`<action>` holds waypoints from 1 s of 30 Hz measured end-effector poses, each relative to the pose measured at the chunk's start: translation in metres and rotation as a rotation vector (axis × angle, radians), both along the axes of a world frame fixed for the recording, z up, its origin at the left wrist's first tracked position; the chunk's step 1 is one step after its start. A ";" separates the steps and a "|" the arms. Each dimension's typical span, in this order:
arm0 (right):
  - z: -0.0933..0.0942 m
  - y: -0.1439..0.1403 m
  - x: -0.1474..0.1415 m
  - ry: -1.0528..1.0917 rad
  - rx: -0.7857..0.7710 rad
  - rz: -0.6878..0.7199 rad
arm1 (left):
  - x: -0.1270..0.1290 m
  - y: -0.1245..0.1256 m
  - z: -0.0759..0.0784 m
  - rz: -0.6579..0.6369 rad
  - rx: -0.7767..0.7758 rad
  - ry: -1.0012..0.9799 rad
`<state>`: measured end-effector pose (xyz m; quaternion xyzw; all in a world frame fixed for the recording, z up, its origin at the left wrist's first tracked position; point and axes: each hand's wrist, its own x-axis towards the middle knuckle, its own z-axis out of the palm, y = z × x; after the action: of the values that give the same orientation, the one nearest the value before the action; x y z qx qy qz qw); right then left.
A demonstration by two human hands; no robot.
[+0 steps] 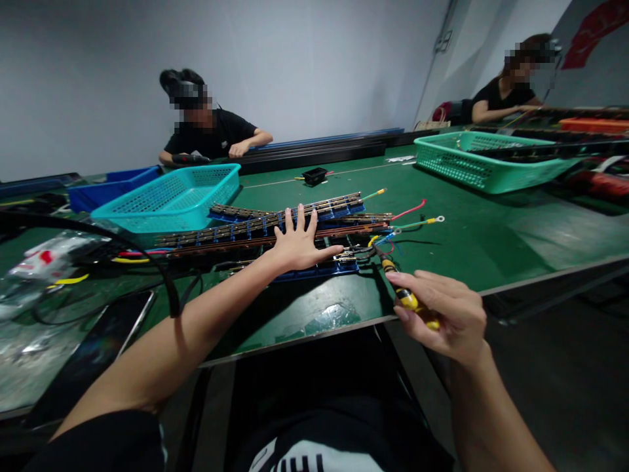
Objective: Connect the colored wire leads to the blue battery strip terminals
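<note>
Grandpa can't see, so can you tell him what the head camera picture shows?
A person's left hand lies spread on long metal strips on a green table; the right hand grips a yellow-and-black tool near coloured wires. Two people are farther off.

A turquoise mesh basket (147, 221) sits on the green surface (472, 242), with a blue bin (93, 195) just behind its left end. Farther back lies a small black box (314, 176). Toward the right stands a green basket (457, 167). Clear plastic packaging (54, 259) lies at left, near a dark, glossy flat device (93, 354). Across the surface, a person in black (221, 134) is beside long black bars (319, 156); another person (501, 98) is at far right, near a red banner (592, 33).
</note>
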<state>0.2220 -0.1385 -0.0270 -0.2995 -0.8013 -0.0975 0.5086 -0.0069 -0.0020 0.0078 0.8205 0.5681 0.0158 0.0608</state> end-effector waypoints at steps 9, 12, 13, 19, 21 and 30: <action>-0.010 -0.012 -0.005 0.244 -0.240 -0.106 | 0.000 0.001 0.000 -0.005 -0.008 -0.016; -0.016 -0.013 -0.010 0.362 -0.274 -0.142 | 0.001 0.001 0.001 -0.004 -0.013 -0.004; -0.017 -0.012 -0.012 0.416 -0.295 -0.146 | 0.001 0.001 0.001 -0.004 -0.016 0.002; -0.015 -0.012 -0.018 0.628 -0.329 -0.086 | -0.001 -0.001 0.007 -0.019 -0.062 0.010; -0.016 -0.014 -0.017 0.626 -0.305 -0.078 | -0.001 -0.001 0.009 -0.025 -0.073 0.003; -0.007 -0.014 -0.014 0.614 0.003 -0.124 | -0.001 -0.003 0.010 -0.017 -0.093 0.019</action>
<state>0.2081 -0.1522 -0.0344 -0.3623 -0.5904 -0.0346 0.7204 -0.0077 -0.0045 0.0179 0.8218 0.5617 -0.0190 0.0936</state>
